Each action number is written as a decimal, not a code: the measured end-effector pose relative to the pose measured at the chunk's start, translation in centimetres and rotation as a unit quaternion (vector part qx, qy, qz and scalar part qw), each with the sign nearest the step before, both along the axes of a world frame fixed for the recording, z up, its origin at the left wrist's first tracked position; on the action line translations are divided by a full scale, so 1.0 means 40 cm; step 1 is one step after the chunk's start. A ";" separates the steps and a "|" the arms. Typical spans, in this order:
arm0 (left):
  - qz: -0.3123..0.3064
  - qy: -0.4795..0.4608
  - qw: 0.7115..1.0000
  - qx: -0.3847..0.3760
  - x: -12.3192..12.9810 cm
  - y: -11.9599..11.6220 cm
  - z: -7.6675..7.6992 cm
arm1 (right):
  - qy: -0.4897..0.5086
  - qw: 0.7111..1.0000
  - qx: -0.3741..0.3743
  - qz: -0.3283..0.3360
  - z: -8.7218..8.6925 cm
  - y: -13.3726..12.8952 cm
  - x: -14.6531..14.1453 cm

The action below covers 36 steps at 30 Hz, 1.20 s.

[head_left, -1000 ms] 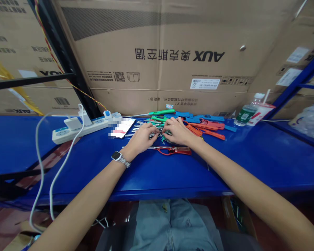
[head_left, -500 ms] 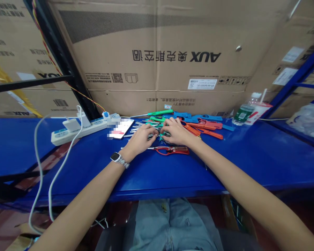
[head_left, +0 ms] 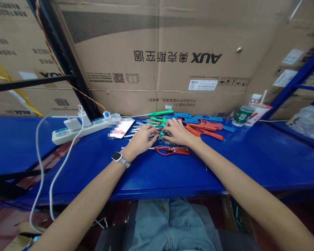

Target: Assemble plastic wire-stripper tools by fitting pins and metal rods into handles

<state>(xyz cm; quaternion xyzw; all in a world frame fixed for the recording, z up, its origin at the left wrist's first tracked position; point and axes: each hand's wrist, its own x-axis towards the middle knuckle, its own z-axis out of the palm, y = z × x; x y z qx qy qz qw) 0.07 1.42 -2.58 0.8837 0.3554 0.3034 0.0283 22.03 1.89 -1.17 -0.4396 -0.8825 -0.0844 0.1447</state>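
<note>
My left hand is closed in a pinch above a pile of long-nosed lighters; what it holds is too small to name. Close beside it, my right hand has its fingers curled together over the same spot, hiding what they grip. Small green pieces show between the fingertips. In front of the hands lies a red lighter with its casing open, wires along it and its metal rod pointing left. Behind them rests a green lighter. Orange lighters and blue lighters lie to the right.
A phone and a white power strip with plugs and cables lie to the left on the blue shelf. A plastic bottle and a paper cup stand right. A large cardboard box forms the back.
My hands stay over the same spot, with only slight finger movement between them. The whole view has shifted a little.
</note>
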 end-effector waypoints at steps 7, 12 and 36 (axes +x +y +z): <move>-0.012 -0.057 0.998 0.020 0.000 -0.001 0.005 | 0.160 0.987 -0.026 0.001 -0.004 -0.005 0.000; -0.055 -0.108 0.992 0.024 0.017 -0.027 0.020 | 0.313 0.941 -0.117 0.064 0.015 -0.026 -0.004; -0.137 -0.124 0.983 0.023 0.018 -0.049 0.036 | 0.428 0.887 -0.167 0.047 -0.018 -0.123 -0.015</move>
